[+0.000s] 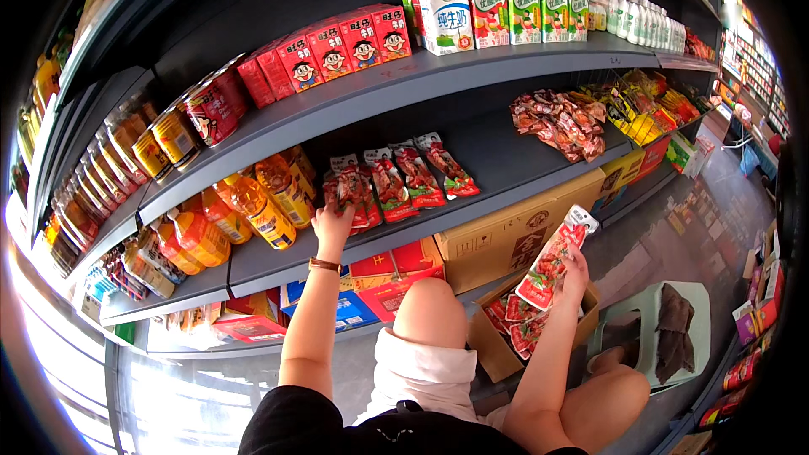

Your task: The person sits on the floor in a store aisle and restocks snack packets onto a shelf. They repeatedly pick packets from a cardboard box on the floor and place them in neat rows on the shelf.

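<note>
My left hand (333, 222) reaches onto the middle shelf and touches the leftmost stack of red snack pouches (355, 193); whether its fingers grip a pouch, I cannot tell. Several similar pouches (415, 177) lie side by side to the right of that stack. In my right hand (574, 272) is a red and white pouch (552, 260), raised above an open cardboard box (495, 352). More red pouches (519, 322) lie inside the box, beside my knee.
Orange drink bottles (256, 205) stand left of the pouches. Milk cartons (445, 20) line the shelf above. A pile of small packets (559, 123) lies farther right. A large closed carton (518, 227) sits below. A pale green stool (695, 335) with a dark cloth stands at right.
</note>
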Demonstrator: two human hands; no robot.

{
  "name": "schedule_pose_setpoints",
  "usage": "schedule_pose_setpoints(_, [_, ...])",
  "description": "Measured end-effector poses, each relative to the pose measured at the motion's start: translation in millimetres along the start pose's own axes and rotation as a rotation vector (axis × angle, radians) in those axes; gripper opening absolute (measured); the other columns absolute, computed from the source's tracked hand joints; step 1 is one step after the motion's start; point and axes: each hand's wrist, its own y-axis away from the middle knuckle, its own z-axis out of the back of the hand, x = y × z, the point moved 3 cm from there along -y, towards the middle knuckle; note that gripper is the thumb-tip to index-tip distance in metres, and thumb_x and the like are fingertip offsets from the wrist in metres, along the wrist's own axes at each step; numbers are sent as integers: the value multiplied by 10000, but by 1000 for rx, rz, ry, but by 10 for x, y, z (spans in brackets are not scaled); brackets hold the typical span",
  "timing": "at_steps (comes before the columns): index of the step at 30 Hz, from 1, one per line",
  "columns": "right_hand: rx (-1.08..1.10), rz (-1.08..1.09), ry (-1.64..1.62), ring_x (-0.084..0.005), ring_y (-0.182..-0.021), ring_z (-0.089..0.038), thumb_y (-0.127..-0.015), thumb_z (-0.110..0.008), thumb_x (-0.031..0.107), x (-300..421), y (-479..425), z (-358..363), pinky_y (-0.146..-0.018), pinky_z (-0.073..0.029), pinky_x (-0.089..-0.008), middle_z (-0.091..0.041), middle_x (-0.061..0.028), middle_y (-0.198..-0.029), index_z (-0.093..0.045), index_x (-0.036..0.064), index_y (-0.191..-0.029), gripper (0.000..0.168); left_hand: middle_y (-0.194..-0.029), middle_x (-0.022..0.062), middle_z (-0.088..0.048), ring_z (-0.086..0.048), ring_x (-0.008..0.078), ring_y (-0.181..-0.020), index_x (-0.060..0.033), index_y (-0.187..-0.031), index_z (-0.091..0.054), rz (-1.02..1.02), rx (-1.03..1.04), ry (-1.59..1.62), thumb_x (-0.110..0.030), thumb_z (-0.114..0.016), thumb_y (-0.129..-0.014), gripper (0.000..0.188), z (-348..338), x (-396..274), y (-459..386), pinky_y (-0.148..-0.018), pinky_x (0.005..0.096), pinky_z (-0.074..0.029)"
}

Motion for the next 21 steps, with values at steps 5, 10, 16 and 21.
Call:
schedule_pose_setpoints(5, [208, -16, -161, -186, -1038, -568, -777, -527, -67, 161, 171, -300, -856, -477, -305, -571, -90, -1173, -555, -3, -1148, 377, -995, 157, -553, -498, 361, -971, -40, -1135, -567, -1, -101, -101, -333, -640, -730, 505, 67, -143, 169, -878, 439, -398])
schedule_pose_setpoints(10, [393, -35, -218, -210, -1071, -554, -802, -484, -74, 168, 431, -684, -911, -464, -332, -543, -127, -1195, -519, -12, -1175, 379, -1003, 150, -538, -493, 322, -956, 2, -1070, -533, -436, -337, 227, -46, -619, -753, 331, 477, -872, 483, -840, 417, -398])
schedule_pose_setpoints(16, [531, -86, -309, -207, -1168, -477, -850, -476, -30, 244, 993, -1197, -1003, -365, -340, -493, -142, -1270, -485, -31, -1219, 369, -1058, 158, -543, -546, 289, -1020, -21, -1290, -442, -650, 512, 769, -99, -638, -822, 513, 474, -1821, 1370, -880, 358, -444])
schedule_pose_setpoints(21, [661, -99, -397, -217, -1239, -408, -864, -498, 59, 384, 1203, -1353, -1046, -302, -351, -425, -146, -1336, -393, -33, -1312, 469, -1117, 143, -490, -532, 229, -1022, -80, -1333, -433, -659, 509, 807, -63, -681, -787, 600, 387, -2028, 1620, -869, 306, -463])
